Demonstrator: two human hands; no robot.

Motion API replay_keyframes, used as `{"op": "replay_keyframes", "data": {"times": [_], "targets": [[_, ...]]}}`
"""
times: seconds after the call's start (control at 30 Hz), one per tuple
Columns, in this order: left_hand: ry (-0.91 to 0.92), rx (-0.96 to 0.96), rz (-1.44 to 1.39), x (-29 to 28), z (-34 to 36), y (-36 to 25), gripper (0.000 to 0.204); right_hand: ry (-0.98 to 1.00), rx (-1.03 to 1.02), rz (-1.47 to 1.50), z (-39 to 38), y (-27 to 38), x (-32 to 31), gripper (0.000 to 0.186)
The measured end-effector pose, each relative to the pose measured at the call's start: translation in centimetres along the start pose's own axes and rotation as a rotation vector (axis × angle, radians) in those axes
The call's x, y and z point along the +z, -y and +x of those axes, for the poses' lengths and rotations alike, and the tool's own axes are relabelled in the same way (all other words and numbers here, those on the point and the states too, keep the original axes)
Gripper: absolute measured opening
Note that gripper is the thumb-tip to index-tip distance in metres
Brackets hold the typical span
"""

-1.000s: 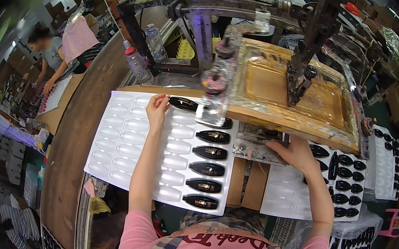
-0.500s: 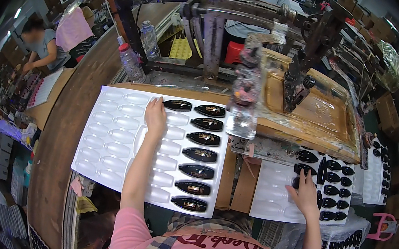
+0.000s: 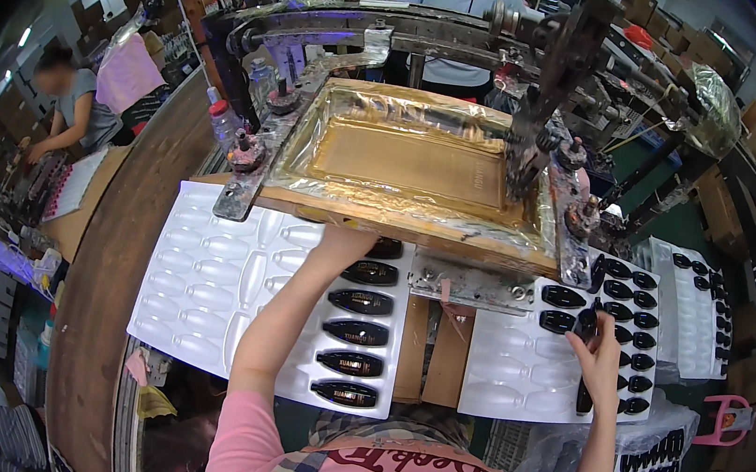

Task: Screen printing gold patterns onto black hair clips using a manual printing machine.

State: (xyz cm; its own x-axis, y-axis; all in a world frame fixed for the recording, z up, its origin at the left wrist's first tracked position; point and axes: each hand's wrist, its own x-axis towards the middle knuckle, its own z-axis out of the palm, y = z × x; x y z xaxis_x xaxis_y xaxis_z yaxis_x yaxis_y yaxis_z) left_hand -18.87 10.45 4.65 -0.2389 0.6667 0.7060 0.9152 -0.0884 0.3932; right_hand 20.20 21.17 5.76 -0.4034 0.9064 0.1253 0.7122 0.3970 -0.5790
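My left hand (image 3: 345, 247) reaches beneath the front edge of a wooden screen-printing frame (image 3: 407, 227), which hides its fingers. Below that hand lies a white moulded tray (image 3: 184, 318); glossy black, pointed-oval pieces (image 3: 355, 332) with gold print fill its right column, while many other hollows are bare. At the right, my right hand (image 3: 601, 353) is closed, thumb and fingers pinching a black pointed-oval piece (image 3: 586, 324) above a second white tray (image 3: 512, 373). Unprinted-looking black pieces (image 3: 563, 296) sit in that tray around the hand.
Clamps (image 3: 247, 152) hold the frame, and a dark metal arm (image 3: 558, 79) rises at its right. A small metal plate (image 3: 476, 286) lies between the trays. Another tray (image 3: 694, 313) and a pink stool (image 3: 725, 420) are farther right. A co-worker (image 3: 82, 110) works at far left.
The printing frame has swung left over the left tray. My left hand has moved right under its front edge. My right hand has lifted a black piece. The view has shifted slightly.
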Motion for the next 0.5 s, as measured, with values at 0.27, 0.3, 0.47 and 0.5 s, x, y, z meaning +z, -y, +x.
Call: {"op": "replay_keyframes", "data": {"times": [0.27,0.3,0.47,0.5], "targets": [[0.129,-0.066,-0.335,5.1,6.5,1.0,0.018,0.105,-0.379,0.444,5.6,5.0,2.6,0.052],[0.127,-0.127,-0.42,4.7,6.8,1.1,0.018,0.142,-0.374,0.41,6.2,6.1,3.0,0.051],[0.053,-0.417,-0.802,0.4,5.4,2.4,0.017,0.214,-0.47,0.073,7.7,11.9,6.6,0.055],[0.026,-0.458,-0.828,-0.8,4.4,3.1,0.017,0.218,-0.477,0.124,7.6,12.1,6.8,0.056]]}}
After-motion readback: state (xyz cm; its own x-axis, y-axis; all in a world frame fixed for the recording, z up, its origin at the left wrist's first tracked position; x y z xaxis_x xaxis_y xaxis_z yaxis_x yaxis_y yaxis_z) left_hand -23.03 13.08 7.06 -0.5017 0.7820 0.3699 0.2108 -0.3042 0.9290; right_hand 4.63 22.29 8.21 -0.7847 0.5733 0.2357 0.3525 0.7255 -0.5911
